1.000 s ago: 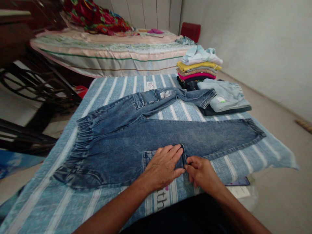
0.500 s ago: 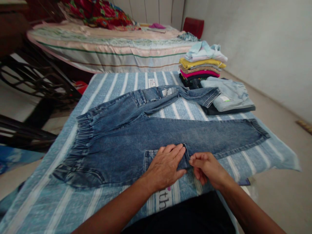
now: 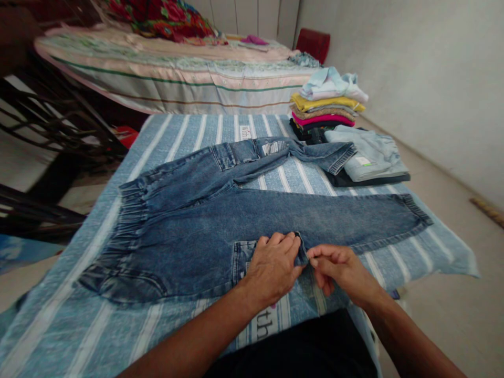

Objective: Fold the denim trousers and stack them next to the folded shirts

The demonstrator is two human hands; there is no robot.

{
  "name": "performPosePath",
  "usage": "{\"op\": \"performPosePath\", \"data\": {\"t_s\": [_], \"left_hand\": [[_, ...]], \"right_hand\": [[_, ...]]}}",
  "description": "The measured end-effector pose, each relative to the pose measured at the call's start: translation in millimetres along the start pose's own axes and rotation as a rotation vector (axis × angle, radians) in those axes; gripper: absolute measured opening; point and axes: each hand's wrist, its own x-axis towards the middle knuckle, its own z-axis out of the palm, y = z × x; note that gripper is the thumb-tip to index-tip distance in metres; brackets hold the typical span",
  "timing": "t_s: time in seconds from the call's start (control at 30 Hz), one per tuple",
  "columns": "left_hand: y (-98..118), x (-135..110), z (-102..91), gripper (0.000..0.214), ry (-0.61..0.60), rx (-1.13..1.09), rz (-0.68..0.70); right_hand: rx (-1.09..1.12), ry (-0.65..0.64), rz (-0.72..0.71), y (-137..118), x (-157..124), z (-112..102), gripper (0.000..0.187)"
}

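Observation:
A pair of dark blue jeans [image 3: 220,215] lies spread on a blue and white striped cloth [image 3: 79,315], waistband to the left and legs running right. My left hand [image 3: 273,265] rests on the side pocket flap [image 3: 301,252] of the near leg, fingers curled over its edge. My right hand [image 3: 340,268] sits just to the right, its fingers pinched together on the same flap's edge.
A stack of folded clothes [image 3: 326,102] stands at the cloth's far right, with folded light denim [image 3: 368,155] beside it. A bed [image 3: 177,73] with a patterned blanket lies beyond. Dark metal furniture [image 3: 47,131] is at the left. Bare floor and wall are at the right.
My left fingers have curled from flat onto the pocket flap's edge. My right hand has shifted slightly right and up, still pinching by the flap. The view has drifted a little.

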Motion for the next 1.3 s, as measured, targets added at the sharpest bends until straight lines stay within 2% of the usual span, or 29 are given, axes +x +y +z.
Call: {"op": "performPosePath", "data": {"t_s": [0.07, 0.17, 0.27, 0.6, 0.73, 0.9, 1.07, 1.17, 1.3], "left_hand": [[-2, 1, -0.5, 0.046, 0.006, -0.013, -0.012], [-3, 1, -1.0, 0.045, 0.012, -0.032, -0.030], [-3, 1, -1.5, 0.045, 0.012, -0.051, -0.031], [-2, 2, -4.1, 0.046, -0.006, -0.035, -0.021], [0, 2, -2.7, 0.046, -0.009, -0.013, -0.023], [5, 2, -0.9, 0.044, 0.014, 0.017, -0.026], [5, 2, -0.9, 0.041, 0.024, 0.028, -0.027], [5, 1, -0.3, 0.041, 0.032, 0.035, -0.020], [6, 1, -0.5, 0.041, 0.024, 0.048, -0.025]], "right_hand": [[-0.110, 0.016, -0.092, 4, 0, -4, 0.026], [-0.359, 0.077, -0.310, 8, 3, -8, 0.019], [-0.564, 0.110, -0.484, 7, 5, -9, 0.020], [-0.906, 0.157, -0.719, 15, 6, -11, 0.026], [-0.952, 0.117, -0.749, 14, 7, -13, 0.028], [-0.876, 0.138, -0.718, 10, 4, -9, 0.026], [-0.620, 0.274, -0.652, 15, -2, 4, 0.016], [-0.601, 0.308, -0.635, 19, -5, 9, 0.008], [-0.614, 0.332, -0.633, 23, -6, 12, 0.007]]}}
